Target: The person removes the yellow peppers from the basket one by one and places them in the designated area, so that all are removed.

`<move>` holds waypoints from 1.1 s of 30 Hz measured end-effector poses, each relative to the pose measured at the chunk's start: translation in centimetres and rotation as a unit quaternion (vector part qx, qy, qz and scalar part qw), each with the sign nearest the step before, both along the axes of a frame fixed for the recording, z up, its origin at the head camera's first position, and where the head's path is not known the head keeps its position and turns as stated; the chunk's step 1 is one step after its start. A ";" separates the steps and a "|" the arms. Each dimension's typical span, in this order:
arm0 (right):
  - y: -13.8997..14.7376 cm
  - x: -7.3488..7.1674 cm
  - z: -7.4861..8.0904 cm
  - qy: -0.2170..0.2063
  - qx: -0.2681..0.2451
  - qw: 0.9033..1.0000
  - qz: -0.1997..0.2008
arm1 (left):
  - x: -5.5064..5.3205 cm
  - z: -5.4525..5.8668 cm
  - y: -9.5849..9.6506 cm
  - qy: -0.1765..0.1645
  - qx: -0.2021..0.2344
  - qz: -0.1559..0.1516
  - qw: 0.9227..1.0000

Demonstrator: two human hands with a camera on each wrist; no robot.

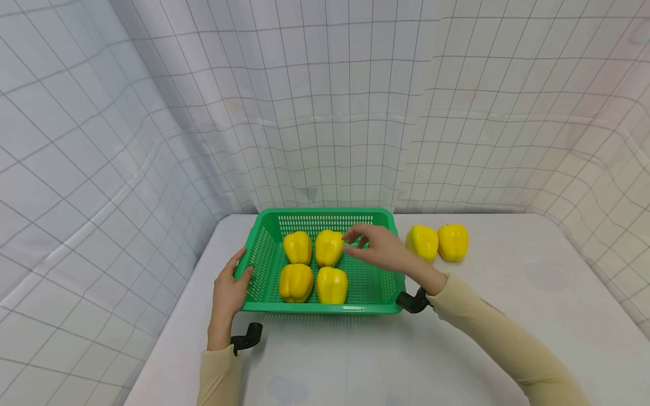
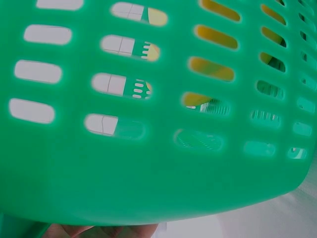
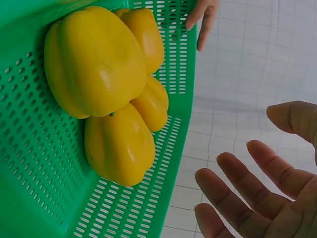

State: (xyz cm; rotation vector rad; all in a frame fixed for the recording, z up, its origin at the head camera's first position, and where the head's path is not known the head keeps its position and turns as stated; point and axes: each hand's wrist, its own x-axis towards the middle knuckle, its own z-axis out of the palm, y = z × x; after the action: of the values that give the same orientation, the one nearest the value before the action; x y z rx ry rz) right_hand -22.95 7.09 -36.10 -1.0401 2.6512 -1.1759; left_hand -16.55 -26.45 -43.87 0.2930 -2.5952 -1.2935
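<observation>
A green plastic basket (image 1: 325, 308) with slotted walls holds several yellow bell peppers (image 1: 296, 283) in its left and middle part. My left hand (image 1: 229, 290) grips the left rim of the basket, thumb toward the inner side; in the left wrist view the basket wall (image 2: 148, 178) covers most of that hand. Over the right half of the basket, my right hand (image 1: 378, 248) hovers with nothing in it. Its fingers (image 3: 237, 213) are spread and loosely bent in the right wrist view, apart from the nearby pepper (image 3: 121, 146).
Two more yellow bell peppers, a nearer-in one (image 1: 422, 242) and an outer one (image 1: 453, 242), sit on the white table (image 1: 528, 293) right of the basket. A white grid-patterned curtain (image 1: 325, 113) hangs behind and along both sides.
</observation>
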 end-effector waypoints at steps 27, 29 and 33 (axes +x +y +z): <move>-3.1 -0.7 -0.4 -0.093 0.234 0.964 0.089 | -0.1 0.2 0.0 -0.005 0.008 0.000 1.000; -3.3 -0.9 -0.6 -0.097 0.243 0.961 0.092 | -0.1 0.2 0.1 -0.005 0.008 0.001 1.000; -3.7 -1.2 -0.9 -0.104 0.257 0.956 0.094 | -0.1 0.1 0.0 -0.005 0.009 0.001 1.000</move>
State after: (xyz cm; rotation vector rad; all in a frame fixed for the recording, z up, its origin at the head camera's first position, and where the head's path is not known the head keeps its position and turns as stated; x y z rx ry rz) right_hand -24.16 3.42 -36.98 -0.9742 2.4216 -0.4825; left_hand -16.65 -26.42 -43.76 0.3056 -2.5921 -1.3194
